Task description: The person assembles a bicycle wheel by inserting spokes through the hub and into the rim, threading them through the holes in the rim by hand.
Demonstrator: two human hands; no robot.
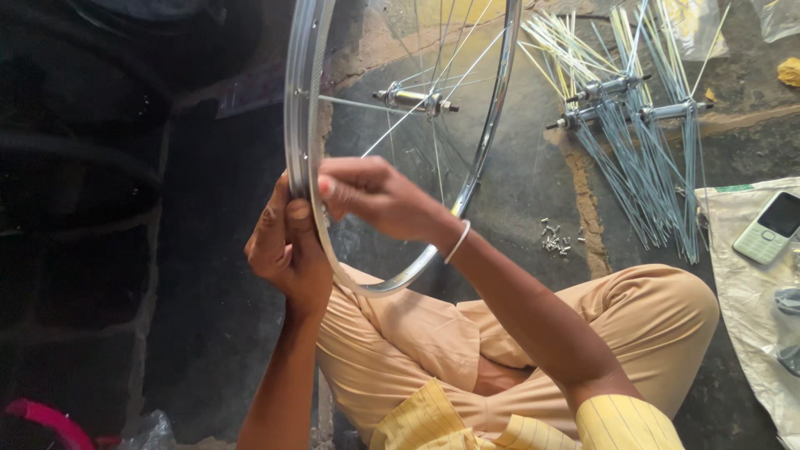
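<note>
A shiny metal bicycle wheel rim (302, 100) stands upright on my lap, with a hub (414, 101) in its middle and a few thin spokes running from hub to rim. My left hand (286, 250) grips the rim's outer edge from the left side. My right hand (375, 196) reaches through the wheel from the right, fingertips pinched against the inner side of the rim just above my left thumb. A silver bangle (457, 242) sits on my right wrist. Whether a small part is held in the fingertips is hidden.
Two more hubs with loose spoke bundles (633, 108) lie on the dark floor at upper right. A small pile of spoke nipples (554, 240) lies beside my knee. A light-coloured phone (771, 227) rests on a white sack (750, 308) at right. A red object (46, 417) shows bottom left.
</note>
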